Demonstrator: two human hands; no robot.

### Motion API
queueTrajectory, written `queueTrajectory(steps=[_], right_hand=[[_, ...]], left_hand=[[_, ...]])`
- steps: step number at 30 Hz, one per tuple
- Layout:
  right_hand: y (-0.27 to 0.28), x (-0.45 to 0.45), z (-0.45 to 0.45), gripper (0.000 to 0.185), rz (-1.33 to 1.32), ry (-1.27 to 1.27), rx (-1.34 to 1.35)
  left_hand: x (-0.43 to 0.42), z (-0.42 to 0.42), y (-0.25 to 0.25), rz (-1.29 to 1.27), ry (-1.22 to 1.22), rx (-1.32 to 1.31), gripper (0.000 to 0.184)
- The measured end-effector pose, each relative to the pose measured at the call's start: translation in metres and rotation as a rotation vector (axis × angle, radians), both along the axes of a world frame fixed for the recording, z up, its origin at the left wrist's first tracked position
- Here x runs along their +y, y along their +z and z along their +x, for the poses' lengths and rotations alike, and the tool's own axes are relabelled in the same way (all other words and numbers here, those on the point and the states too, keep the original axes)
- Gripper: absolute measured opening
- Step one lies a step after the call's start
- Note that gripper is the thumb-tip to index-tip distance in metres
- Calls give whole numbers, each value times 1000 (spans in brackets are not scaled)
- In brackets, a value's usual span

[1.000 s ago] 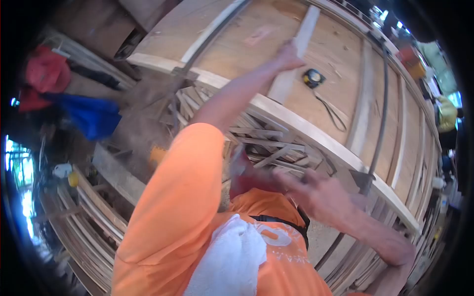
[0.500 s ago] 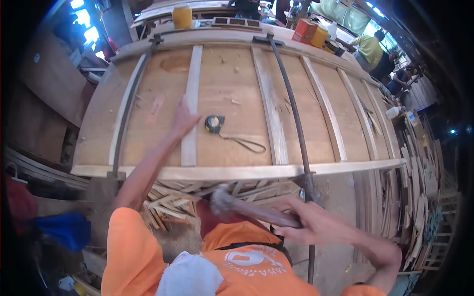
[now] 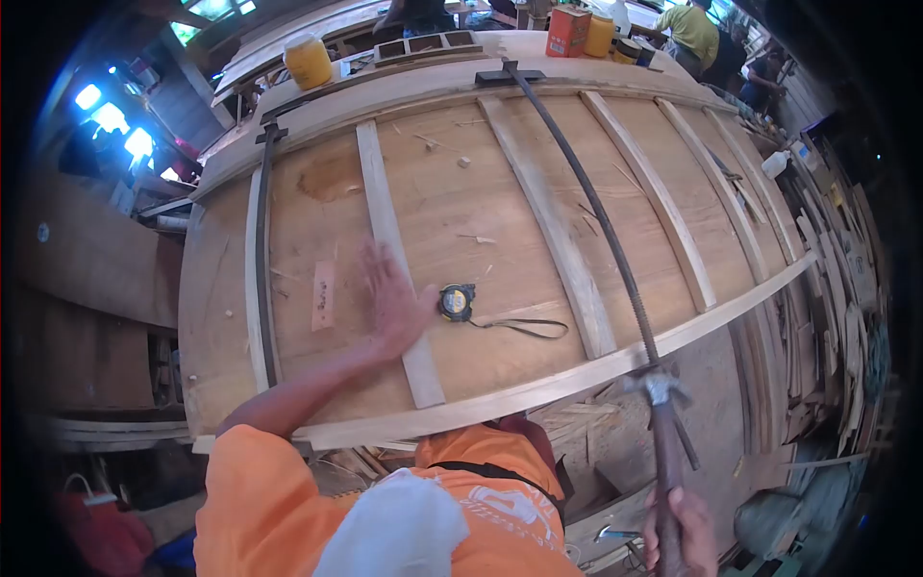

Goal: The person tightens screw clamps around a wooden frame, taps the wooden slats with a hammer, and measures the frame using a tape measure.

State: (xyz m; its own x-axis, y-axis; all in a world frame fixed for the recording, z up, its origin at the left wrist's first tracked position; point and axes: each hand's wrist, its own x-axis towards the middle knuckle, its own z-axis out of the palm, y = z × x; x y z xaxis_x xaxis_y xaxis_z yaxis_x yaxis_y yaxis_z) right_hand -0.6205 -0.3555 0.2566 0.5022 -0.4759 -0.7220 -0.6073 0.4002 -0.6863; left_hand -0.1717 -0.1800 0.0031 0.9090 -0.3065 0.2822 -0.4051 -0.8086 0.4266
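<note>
My left hand lies flat across a pale wooden slat, fingers stretched out and thumb over the slat's right side. Just right of the thumb is a yellow-and-black tape measure, its wrist strap trailing right. At the lower right, my right hand grips a hammer by its wooden handle. The hammer's metal head points up, near the frame's front rail and the lower end of a long bar clamp. Several slats run across the plywood panel.
A second bar clamp crosses the panel's left part. Wood chips are scattered over the plywood. Yellow containers and a red box stand along the far side. Timber strips are stacked at the right. A person in yellow is in the background.
The hammer has swung from in front of my body to the right, its head now upward. My left hand stays at the same slat, fingers more spread. The view has turned and shifted.
</note>
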Motion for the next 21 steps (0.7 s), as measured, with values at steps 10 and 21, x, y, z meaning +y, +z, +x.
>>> queueTrajectory(steps=[10,21], right_hand=[[-113,108,56,38,519,-816,-304],[-165,139,84,37,338,-1200,-580]], left_hand=[[-144,42,8,-291,-1260,386,89],[-224,-6,-12,-128,-1663,-91,61]])
